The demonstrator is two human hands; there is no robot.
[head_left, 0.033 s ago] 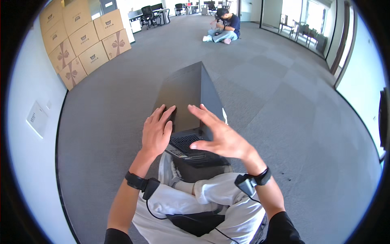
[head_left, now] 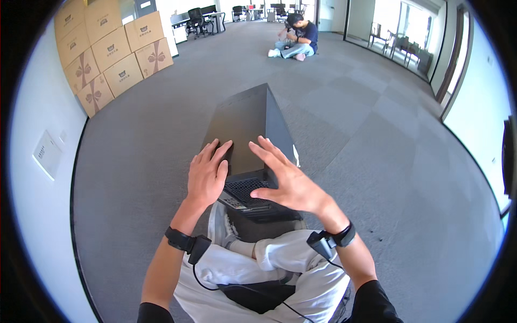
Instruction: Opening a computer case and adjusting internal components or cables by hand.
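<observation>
A black computer case (head_left: 240, 126) rests on the carpet right before my crossed legs. The end nearest me shows a perforated vent grille (head_left: 245, 187) and slots. My left hand (head_left: 207, 175) lies on the left part of the upper panel near its close edge, fingers stretched out. Over the near right corner, my right hand (head_left: 288, 180) is held with fingers and thumb spread, nothing in it. Whether its fingertips touch the case I cannot tell. Part of the grille is hidden behind that hand.
Two small dark bits (head_left: 380, 239) lie on the carpet to the right. Stacked cardboard boxes (head_left: 113, 48) stand at the far left by the wall. Another person (head_left: 299, 40) sits on the floor far ahead. Cables run from the bands on my wrists.
My right hand and wrist have shifted slightly to the left. My left hand stays in place on the case. The far person's head has dipped a little.
</observation>
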